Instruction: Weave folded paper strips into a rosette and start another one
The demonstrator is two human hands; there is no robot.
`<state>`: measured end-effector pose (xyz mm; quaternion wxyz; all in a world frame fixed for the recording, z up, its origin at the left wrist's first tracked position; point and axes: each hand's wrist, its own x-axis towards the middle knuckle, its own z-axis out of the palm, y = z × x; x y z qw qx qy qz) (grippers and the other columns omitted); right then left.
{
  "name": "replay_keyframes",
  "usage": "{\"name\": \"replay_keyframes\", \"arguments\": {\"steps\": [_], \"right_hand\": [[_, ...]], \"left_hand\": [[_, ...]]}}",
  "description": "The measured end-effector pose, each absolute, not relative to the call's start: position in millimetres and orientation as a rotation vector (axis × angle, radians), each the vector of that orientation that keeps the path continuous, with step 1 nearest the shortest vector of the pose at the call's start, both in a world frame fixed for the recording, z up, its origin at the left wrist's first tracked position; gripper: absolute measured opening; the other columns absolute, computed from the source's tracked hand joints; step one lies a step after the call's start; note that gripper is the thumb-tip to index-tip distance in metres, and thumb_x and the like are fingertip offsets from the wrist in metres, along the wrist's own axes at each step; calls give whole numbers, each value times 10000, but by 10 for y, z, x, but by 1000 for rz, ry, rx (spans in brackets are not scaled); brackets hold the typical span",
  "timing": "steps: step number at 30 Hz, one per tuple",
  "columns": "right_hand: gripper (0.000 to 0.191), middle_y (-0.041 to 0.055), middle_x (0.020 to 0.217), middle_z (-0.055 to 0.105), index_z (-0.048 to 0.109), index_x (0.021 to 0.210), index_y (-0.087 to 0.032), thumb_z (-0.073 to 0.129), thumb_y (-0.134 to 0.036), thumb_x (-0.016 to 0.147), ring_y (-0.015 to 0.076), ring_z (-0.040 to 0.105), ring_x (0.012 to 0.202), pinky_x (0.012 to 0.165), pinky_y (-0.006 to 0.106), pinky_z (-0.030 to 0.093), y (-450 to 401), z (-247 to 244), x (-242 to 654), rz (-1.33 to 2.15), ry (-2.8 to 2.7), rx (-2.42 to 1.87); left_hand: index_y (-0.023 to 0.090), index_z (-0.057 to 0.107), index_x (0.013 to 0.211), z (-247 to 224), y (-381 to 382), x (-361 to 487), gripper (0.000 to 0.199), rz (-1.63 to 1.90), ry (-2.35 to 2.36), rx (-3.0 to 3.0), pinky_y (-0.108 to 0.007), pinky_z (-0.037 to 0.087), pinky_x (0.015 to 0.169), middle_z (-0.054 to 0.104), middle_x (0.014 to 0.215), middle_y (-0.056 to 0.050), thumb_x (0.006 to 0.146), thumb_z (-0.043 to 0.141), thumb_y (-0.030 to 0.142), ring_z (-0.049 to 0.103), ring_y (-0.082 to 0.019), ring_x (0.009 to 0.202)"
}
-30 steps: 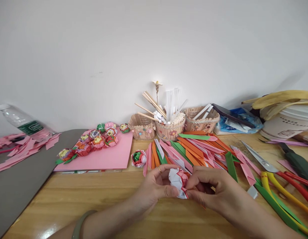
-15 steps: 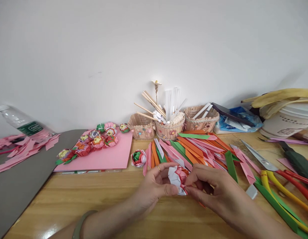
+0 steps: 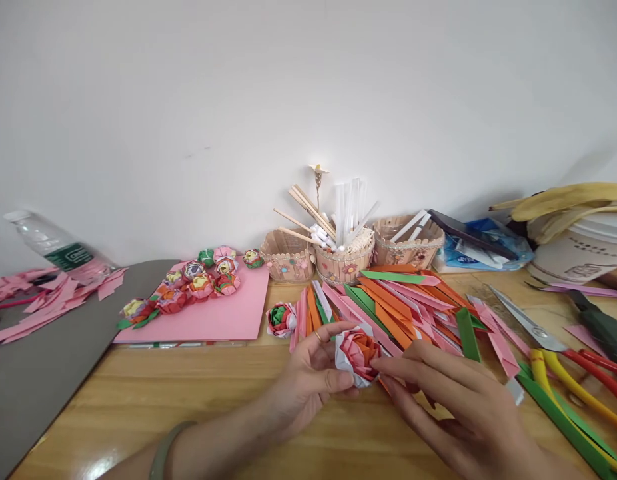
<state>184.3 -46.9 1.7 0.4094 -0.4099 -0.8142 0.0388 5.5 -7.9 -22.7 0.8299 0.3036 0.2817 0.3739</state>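
Left hand (image 3: 308,373) curled, thumb and fingers closed about the white outer petals of a paper flower (image 3: 361,353); I hold it above the table, just in front of the folded strips (image 3: 388,307), its orange and pink centre tilted towards me. Right hand (image 3: 453,393) half open — fingers loosely extended, thumb apart from the index, fingertips at the flower's right edge.

Containers: three small wooden baskets stand side by side along the wall. Middle basket (image 3: 344,265) holds clear sticks, short white rolls and wooden sticks, some leaning out over the left basket (image 3: 287,263). Right basket (image 3: 408,245) holds two white sticks. White tub (image 3: 571,257), far right, bears a yellow item (image 3: 576,197) on top — contents hidden. Clear bottle (image 3: 63,248), far left, leans among pink strips (image 3: 63,303); I cannot tell whether it contains liquid.
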Motion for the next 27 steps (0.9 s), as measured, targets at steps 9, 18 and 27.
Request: {"name": "replay_keyframes", "arguments": {"steps": [9,18,27], "right_hand": [[297,22,619,593,541,1119,-83,361,-90,883,138,552,530,452,263,415,-489,99,1903,-300,-2375,-866],[239,19,713,608,574,1020,-195,429,-111,849,114,575,586,484,211,463,-474,149,1845,47,-2110,-1002],[125,9,653,582,586,778,-189,503,-98,794,113,555,543,454,218,440,-431,66,1831,159,-2071,-1047]], "left_hand": [[203,644,948,-173,-99,107,479,826,592,702,-224,479,683,670,871,-24,520,779,36,598,-125,791],[219,650,1006,-201,-91,66,478,815,572,658,-230,493,699,654,969,-37,560,781,108,594,-136,839],[205,663,991,-177,-84,82,504,761,614,672,-208,498,598,634,896,-35,513,809,140,578,-115,727]]}}
